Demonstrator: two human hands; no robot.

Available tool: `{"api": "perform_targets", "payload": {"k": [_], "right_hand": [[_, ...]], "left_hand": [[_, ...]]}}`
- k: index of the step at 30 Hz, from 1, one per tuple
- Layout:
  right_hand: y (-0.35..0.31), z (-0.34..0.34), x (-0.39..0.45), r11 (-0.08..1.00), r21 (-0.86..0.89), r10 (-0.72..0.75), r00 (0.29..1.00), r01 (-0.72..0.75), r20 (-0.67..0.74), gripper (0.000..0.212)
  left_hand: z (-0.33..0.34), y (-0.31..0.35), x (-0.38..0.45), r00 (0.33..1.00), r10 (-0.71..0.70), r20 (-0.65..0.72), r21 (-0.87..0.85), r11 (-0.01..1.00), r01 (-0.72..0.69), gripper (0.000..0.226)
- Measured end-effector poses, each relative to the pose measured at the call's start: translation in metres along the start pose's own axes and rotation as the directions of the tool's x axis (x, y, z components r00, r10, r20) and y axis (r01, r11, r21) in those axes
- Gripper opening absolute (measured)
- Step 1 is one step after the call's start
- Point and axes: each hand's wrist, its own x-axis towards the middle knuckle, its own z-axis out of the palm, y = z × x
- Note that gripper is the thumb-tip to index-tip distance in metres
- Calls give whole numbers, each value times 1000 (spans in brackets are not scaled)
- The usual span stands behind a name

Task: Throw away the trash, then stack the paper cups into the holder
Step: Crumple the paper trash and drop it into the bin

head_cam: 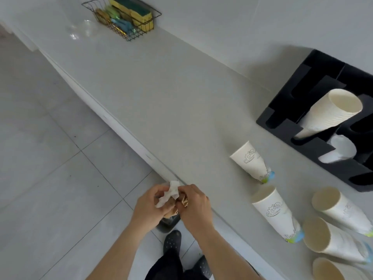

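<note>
Your left hand (148, 207) and right hand (194, 207) meet just off the worktop (161, 93) edge, above the floor (50, 158). Both hands are closed together on the trash: a crumpled white tissue (168, 194) pinched between the fingers of both, and a brown wrapper (184, 201) tucked under your right fingers. A dark object (168, 223) lies directly below the hands; what it is cannot be told. Your dark shoes (172, 240) stand beneath it on the floor.

The black holder (314, 146) sits on the worktop against the wall, well to the right of the hands. One slot of the holder carries a tilted stack (331, 112) of cups; the slot nearer to you carries something white (341, 150), blurred.

Loose cups stand between the holder and you:
- one cup (252, 161) just beside the holder's near corner;
- a second cup (276, 213) nearer to you than the first;
- three more cups (339, 207) (331, 241) (331, 269) at the right edge of view, close together.

Far from the holder, at the worktop's distant end, a wire basket (123, 17) holds sponges (133, 11).
</note>
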Motion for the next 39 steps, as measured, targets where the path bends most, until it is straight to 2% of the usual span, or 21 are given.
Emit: {"api": "perform_targets", "payload": {"k": [11,19,24,29,35,39], "right_hand": [[32,100,19,997,-53,62,983,-53,173,29],[72,172,41,991,-67,129,956,-115,263,27],[91,202,58,986,-111,153,939,-125,308,28],[106,213,64,964,-246,198,894,-103,402,48],[100,195,60,940,-331,231,868,-83,439,61],[85,178,60,930,-366,192,877,-20,440,66]], "left_hand": [[17,-97,37,989,-150,9,-45,988,150,33],[45,-157,78,978,-210,15,40,977,209,43],[57,-193,106,973,-231,18,102,968,228,29],[55,-222,118,950,-311,27,279,915,292,57],[37,-215,116,946,-320,50,355,891,283,59],[28,-196,111,969,-238,72,450,874,181,63]]}}
